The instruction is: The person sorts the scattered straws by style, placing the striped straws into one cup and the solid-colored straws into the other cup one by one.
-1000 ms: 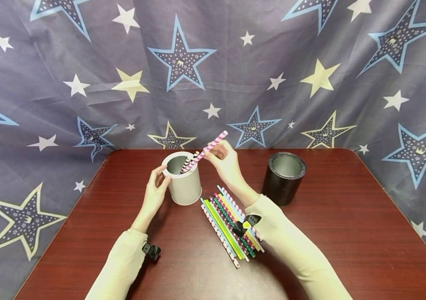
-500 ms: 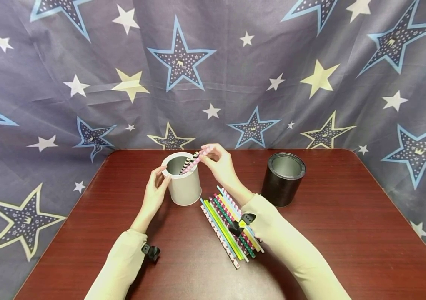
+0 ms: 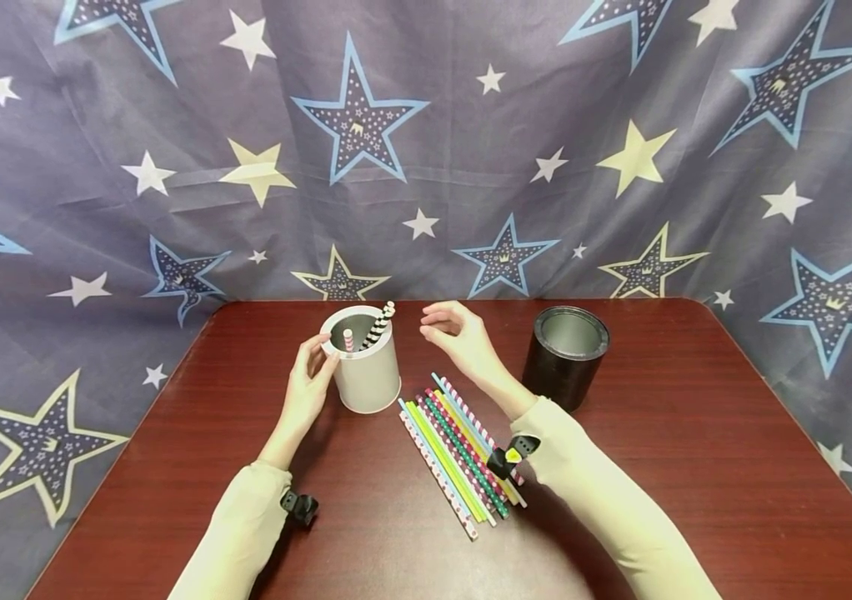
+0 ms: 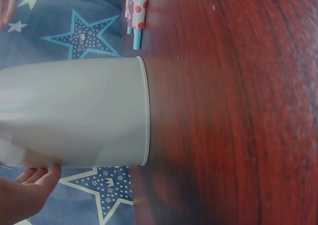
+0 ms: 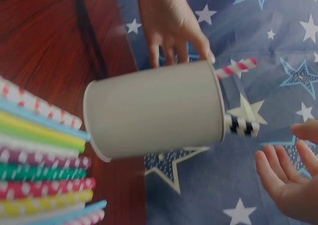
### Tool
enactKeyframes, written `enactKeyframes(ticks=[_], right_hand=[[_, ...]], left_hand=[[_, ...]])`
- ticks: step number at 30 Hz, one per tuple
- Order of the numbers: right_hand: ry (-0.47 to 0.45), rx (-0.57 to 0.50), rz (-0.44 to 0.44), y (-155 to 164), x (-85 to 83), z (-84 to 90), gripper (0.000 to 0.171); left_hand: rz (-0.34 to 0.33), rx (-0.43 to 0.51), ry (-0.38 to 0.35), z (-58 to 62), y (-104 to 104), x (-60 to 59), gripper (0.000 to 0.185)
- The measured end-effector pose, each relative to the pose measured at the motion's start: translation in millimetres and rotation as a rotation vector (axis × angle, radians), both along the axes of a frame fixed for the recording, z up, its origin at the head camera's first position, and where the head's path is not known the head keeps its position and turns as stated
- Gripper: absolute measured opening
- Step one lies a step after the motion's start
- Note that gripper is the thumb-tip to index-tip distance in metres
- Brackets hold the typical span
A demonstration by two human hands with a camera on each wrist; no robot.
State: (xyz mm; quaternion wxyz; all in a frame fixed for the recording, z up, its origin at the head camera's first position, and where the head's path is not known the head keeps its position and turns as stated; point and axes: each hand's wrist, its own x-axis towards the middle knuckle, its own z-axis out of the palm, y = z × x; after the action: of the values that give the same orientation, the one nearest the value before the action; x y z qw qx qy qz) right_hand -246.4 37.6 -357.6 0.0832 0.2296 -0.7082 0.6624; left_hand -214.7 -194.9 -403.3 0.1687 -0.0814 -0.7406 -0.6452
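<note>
Two straws stand in the white cup (image 3: 366,371), pink-striped (image 3: 348,339) and black-striped (image 3: 378,323). Left hand (image 3: 308,379) grips the cup's rim; right hand (image 3: 459,337) hovers empty, fingers loose. The straw pile (image 3: 452,450) waits on the desk (image 3: 696,467).

A blue-grey cloth (image 3: 621,100) with printed stars hangs behind and around a dark red wooden table (image 3: 696,467).

The head view looks forward and down over the table (image 3: 696,433). Both wrist views sit close and rotated sideways. All three share the white cup (image 3: 366,375) (image 4: 74,111) (image 5: 154,113).
</note>
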Motion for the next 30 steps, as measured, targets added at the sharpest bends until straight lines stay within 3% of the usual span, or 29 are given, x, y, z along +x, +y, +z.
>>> enactKeyframes(ticks=[9, 19, 30], right_hand=[[-0.051, 0.176, 0.057, 28.8, -0.2, -11.1, 0.024], [-0.093, 0.341, 0.124, 39.5, 18.2, -6.9, 0.022], [-0.053, 0.459, 0.179, 52.5, -2.1, -51.6, 0.019]], left_hand=[[0.001, 0.005, 0.005, 0.2, 0.1, 0.0, 0.037], [0.004, 0.013, -0.007, -0.8, 0.2, 0.5, 0.037], [0.002, 0.017, -0.028, 0.3, 0.2, 0.4, 0.037]])
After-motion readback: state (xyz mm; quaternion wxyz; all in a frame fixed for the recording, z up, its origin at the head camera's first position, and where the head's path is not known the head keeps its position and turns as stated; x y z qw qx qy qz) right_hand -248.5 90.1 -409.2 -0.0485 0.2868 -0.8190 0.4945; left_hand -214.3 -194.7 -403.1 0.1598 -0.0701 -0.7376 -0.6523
